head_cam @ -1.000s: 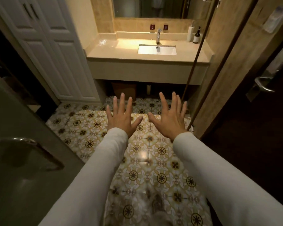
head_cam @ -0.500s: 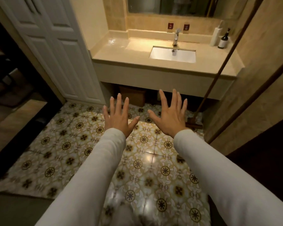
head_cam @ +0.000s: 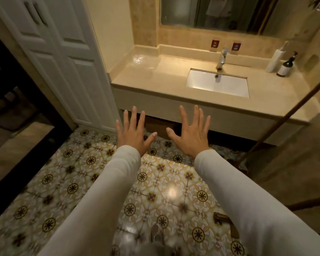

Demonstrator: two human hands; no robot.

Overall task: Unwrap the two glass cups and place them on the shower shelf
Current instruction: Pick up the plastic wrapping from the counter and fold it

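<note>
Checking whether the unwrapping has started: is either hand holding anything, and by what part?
Nothing is held. The left hand and right hand are both empty, fingers spread, palms down above the patterned tile floor.

Floor (head_cam: 166, 182) yellow-brown medallion tiles; sleeves (head_cam: 103, 200) white

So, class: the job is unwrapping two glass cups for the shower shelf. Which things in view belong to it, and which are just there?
Job: left hand, right hand, both empty; no cups or shelf visible.
Just there: sink, tap, dark bottle, white cupboard.
</note>
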